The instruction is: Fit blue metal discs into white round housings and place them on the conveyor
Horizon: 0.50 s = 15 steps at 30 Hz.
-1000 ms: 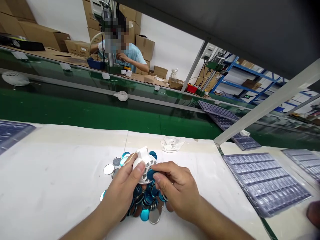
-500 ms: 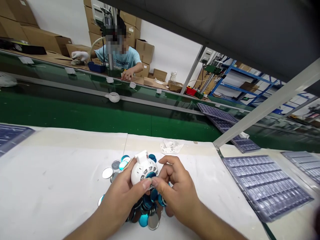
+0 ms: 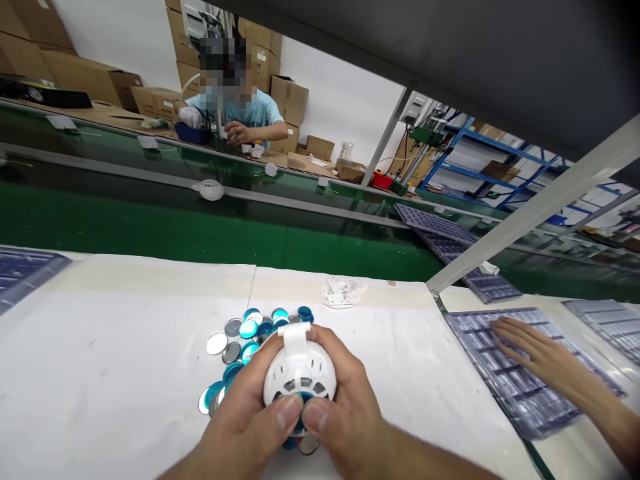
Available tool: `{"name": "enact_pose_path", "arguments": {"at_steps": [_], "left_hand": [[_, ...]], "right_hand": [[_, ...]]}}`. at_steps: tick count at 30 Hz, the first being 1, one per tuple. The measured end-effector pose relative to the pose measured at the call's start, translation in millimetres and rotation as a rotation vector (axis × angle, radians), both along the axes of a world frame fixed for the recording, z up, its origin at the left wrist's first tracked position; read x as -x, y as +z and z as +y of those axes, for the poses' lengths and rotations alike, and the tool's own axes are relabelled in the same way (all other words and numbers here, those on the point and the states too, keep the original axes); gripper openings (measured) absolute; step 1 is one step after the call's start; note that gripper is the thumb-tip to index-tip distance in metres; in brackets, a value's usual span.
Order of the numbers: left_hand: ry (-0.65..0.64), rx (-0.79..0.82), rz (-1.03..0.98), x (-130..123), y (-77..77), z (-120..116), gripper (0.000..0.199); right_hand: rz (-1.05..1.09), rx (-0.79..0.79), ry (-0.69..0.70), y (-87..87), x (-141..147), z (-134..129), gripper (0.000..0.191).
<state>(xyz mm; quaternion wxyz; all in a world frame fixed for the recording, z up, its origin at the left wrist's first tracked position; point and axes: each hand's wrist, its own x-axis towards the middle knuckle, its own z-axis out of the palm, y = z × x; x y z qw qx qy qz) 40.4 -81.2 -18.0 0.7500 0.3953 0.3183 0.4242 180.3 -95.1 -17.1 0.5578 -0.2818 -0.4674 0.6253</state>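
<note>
A round white plastic housing [image 3: 300, 367] with slotted vents and a tab on top is held between my two hands. My left hand [image 3: 250, 407] wraps its left side, and my right hand [image 3: 350, 393] wraps its right side. Both thumbs press on a blue disc [image 3: 302, 399] at the housing's lower middle, which they partly cover. Beneath and to the left of the hands lie several loose blue and silver discs [image 3: 249, 329] on the white table covering [image 3: 125, 347]. The hands hide part of this pile.
Another person's hand [image 3: 525, 347] rests on a clear compartment tray [image 3: 540, 407] at right. A green conveyor [image 3: 150, 220] crosses behind the table, carrying a white housing [image 3: 211, 190]. A slanted post [image 3: 530, 207] stands at right. Across the belt sits a person in blue [image 3: 260, 113].
My right hand has moved from the disc's edge to wrap the housing, which is now lower and more upright. Another person's hand has appeared over the right tray. The belt's white housing has shifted left.
</note>
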Motion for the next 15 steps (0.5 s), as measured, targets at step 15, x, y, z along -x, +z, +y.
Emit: {"name": "enact_pose_path", "arguments": {"at_steps": [15], "left_hand": [[-0.101,0.149,0.063,1,4.6,9,0.092]], "right_hand": [[-0.128,0.242,0.128,-2.8,-17,5,0.070]]}}
